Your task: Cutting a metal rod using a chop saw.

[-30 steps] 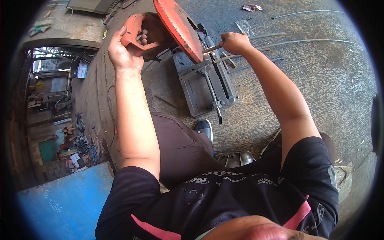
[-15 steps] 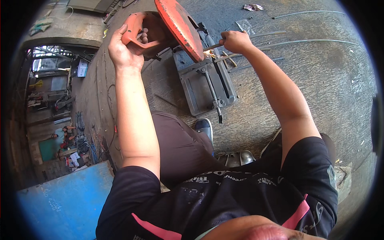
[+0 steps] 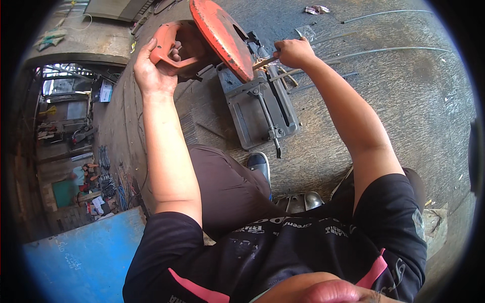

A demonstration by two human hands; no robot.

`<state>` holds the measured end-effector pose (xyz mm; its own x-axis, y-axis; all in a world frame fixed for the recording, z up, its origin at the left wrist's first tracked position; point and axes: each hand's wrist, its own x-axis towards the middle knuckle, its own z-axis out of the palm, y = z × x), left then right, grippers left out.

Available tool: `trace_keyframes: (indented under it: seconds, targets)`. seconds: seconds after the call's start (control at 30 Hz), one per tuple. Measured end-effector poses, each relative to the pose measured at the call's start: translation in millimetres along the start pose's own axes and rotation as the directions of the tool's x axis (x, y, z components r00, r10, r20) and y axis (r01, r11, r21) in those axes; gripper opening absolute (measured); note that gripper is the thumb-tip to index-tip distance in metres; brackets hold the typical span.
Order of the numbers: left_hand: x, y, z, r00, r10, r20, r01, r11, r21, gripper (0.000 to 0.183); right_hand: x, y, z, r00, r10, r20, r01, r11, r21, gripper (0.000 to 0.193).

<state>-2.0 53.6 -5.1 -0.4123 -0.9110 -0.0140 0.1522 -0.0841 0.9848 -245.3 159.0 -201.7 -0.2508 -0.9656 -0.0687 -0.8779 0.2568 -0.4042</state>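
One orange-guarded metal chop saw stands on the concrete floor; one grey steel base vise sits beneath its blade guard; several thin metal rods lie on the floor at right. Left hand: grip clenched around the orange saw handle, arm extended forward. Right hand: grip closed on one thin rod at the vise.

surface: rough grey concrete floor | on it: chop saw base, thin metal rods, crumpled rag
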Motion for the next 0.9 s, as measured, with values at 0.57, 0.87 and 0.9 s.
trace_keyframes:
  seconds: [0.57,0.87,0.9]
  targets:
    - [-3.4,-0.2,5.9,1.000,0.015,-0.016,-0.015,1.000,0.015,0.048,0.2,5.1,4.2,0.999,0.016,0.030,-0.018,0.998,0.068,0.028]
    - [-6.0,-0.4,10.1,0.999,0.024,-0.042,-0.024,1.000,-0.001,0.044,0.0,2.9,0.9,0.999,0.006,0.038,-0.007,0.999,0.033,0.028]
    - [-4.8,-0.6,8.1,0.999,0.018,-0.038,-0.018,1.000,0.006,0.046,0.1,3.4,1.6,0.999,0.013,0.030,-0.014,0.999,0.043,0.027]
